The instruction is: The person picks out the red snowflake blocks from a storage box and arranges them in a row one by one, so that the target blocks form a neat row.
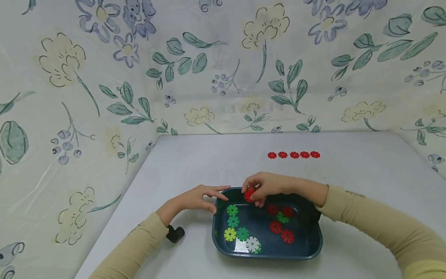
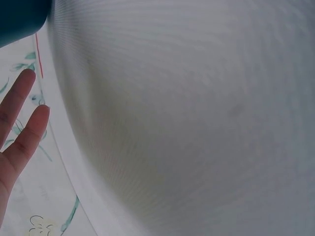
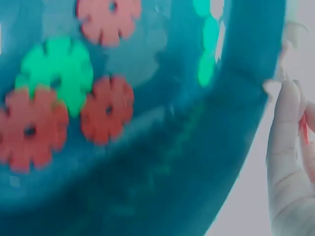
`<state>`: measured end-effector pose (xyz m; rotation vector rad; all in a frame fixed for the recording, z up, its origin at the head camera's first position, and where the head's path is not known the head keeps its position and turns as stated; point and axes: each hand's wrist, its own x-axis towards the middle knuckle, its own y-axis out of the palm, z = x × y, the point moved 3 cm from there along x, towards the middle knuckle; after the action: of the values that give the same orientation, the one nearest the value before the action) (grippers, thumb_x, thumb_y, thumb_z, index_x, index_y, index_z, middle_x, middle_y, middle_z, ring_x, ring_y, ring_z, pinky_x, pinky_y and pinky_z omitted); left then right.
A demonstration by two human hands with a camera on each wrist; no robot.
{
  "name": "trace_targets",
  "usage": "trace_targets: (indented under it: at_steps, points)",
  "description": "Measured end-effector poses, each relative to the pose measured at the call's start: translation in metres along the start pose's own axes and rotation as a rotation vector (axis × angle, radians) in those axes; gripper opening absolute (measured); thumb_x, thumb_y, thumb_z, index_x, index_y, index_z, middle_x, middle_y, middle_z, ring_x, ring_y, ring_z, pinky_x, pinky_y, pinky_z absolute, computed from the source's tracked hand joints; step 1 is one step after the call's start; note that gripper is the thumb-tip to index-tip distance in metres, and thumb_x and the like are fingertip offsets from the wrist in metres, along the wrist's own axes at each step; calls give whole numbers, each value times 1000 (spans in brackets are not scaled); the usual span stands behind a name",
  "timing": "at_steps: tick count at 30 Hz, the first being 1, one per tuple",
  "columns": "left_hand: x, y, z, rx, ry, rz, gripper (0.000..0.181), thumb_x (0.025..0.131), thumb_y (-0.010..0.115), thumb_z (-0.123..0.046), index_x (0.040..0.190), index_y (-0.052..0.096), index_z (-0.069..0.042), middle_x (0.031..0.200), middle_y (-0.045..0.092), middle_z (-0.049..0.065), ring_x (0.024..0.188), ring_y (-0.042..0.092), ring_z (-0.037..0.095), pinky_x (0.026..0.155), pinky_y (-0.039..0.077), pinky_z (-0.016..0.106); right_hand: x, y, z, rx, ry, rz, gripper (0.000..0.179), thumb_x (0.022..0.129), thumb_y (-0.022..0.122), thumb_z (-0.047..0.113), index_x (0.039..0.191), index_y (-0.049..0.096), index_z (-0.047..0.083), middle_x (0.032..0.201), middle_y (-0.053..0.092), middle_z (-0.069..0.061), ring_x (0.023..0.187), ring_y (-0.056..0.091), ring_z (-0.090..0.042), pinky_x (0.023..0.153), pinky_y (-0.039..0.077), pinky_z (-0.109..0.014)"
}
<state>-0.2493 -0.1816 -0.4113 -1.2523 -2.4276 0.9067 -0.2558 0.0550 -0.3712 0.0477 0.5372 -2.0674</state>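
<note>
In the head view my right hand [image 1: 271, 184] pinches a red notched disc [image 1: 248, 194] over the far side of a dark teal tray [image 1: 260, 224]. The right wrist view shows these fingers at the tray's edge, with a sliver of red between them. My left hand [image 1: 198, 197] touches the tray's left rim, its fingers stretched out. Red discs [image 1: 287, 236] lie on the tray's right half, two of them partly over a green disc [image 1: 283, 219]. Toward the left are several green discs [image 1: 233, 221], a yellow disc [image 1: 230, 234] and a white disc [image 1: 252, 243] overlapping a green one.
Several red discs [image 1: 294, 155] form a straight row on the white table [image 1: 195, 162] beyond the tray. A flowered cloth [image 1: 223, 69] hangs behind and at the sides. A black wrist device [image 1: 175, 234] sits beneath my left wrist.
</note>
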Motion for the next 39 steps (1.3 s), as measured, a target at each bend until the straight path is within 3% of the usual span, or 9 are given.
trace_targets:
  at_steps: [4, 9, 17, 24, 32, 39]
  points:
    - [-1, 0, -2, -4, -7, -1, 45, 79, 71, -21, 120, 60, -9, 145, 36, 7, 136, 29, 26, 104, 30, 54, -3, -23, 1, 31, 29, -78, 31, 85, 63, 10, 112, 54, -2, 86, 61, -14, 67, 65, -21, 71, 55, -42]
    - [-2, -1, -2, 7, -11, -9, 45, 78, 72, -23, 120, 61, -10, 145, 36, 6, 136, 29, 26, 102, 31, 54, -5, -56, -1, 68, 19, -198, 32, 84, 63, 9, 112, 53, -3, 91, 59, -21, 70, 65, -20, 74, 55, -38]
    - [-3, -1, 0, 7, -12, -11, 44, 78, 72, -22, 120, 61, -12, 146, 35, 6, 136, 29, 24, 102, 33, 53, -3, -98, -15, 70, 54, -371, 44, 85, 60, 5, 125, 46, -3, 103, 52, -17, 82, 62, -21, 80, 53, -34]
    - [-4, -2, -3, 9, 1, -9, 46, 79, 70, -30, 120, 61, -11, 145, 36, 7, 135, 30, 26, 101, 34, 53, 6, -114, -29, 21, 105, -447, 47, 86, 60, 7, 130, 45, 2, 110, 50, -18, 90, 61, -26, 88, 49, -40]
    - [-2, 0, -3, 9, -11, -7, 45, 79, 71, -26, 120, 61, -11, 146, 35, 4, 136, 28, 22, 102, 33, 52, 19, -122, -52, -65, 163, -491, 47, 88, 58, 12, 131, 43, 1, 114, 52, -19, 92, 55, -25, 79, 51, -29]
    - [0, 1, -4, 13, 3, -9, 48, 79, 69, -36, 120, 61, -13, 145, 36, 5, 135, 30, 24, 102, 33, 52, 37, -123, -75, -161, 233, -498, 41, 88, 57, 8, 127, 48, 2, 110, 53, -19, 88, 53, -24, 71, 51, -24]
